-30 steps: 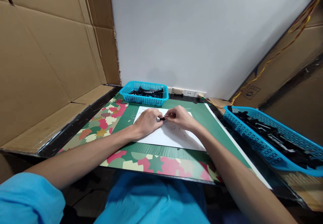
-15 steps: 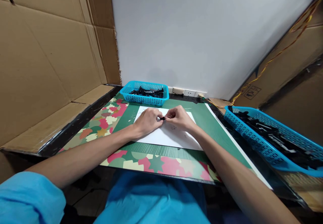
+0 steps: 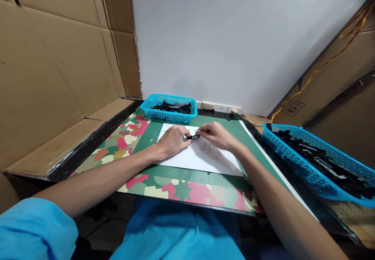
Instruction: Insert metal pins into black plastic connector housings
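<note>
Hands (image 3: 173, 139) (image 3: 216, 134) sit over white paper (image 3: 187, 159), left pinching a black part (image 3: 193, 137), right a slim item (image 3: 206, 131)

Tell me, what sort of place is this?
Probably a workbench for small parts, maybe in a workshop. A blue basket at the back and another basket on the right hold black parts, and the left hand grips a small black piece over white paper.

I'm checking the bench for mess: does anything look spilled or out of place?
Small dark bits lie scattered loosely on the white sheet near the right hand; that looks untidy, though they may be loose parts rather than a spill. Nothing else stands out.
</note>
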The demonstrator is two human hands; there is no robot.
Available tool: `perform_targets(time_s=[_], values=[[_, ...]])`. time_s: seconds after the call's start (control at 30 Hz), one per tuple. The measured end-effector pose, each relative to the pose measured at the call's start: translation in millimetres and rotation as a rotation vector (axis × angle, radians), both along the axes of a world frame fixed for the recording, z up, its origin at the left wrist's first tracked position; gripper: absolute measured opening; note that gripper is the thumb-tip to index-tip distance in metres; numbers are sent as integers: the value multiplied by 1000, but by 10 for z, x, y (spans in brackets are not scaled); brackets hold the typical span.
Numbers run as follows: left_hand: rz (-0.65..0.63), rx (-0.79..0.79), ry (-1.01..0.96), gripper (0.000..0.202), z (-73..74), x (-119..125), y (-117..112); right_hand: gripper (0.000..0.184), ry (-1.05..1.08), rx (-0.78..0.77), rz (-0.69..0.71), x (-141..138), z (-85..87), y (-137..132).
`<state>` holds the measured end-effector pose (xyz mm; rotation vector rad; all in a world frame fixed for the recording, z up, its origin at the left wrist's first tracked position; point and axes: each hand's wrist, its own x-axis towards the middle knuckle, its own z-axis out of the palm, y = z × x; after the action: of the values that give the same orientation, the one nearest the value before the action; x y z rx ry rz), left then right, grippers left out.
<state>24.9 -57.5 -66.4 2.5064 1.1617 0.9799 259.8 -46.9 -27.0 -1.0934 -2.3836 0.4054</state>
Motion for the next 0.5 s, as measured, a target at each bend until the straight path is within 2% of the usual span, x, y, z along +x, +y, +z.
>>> perform_targets(time_s=[0.2, 0.37, 0.5], values=[[17, -1, 3, 10, 37, 9, -33, 36, 183, 103, -26, -83, -17, 27], [-10, 2, 14, 10, 46, 11, -39, 37, 505, -114, -43, -253, -108, -3], [1, 20, 17, 13, 37, 16, -39, 38, 581, -171, -99, -341, -205, -8]])
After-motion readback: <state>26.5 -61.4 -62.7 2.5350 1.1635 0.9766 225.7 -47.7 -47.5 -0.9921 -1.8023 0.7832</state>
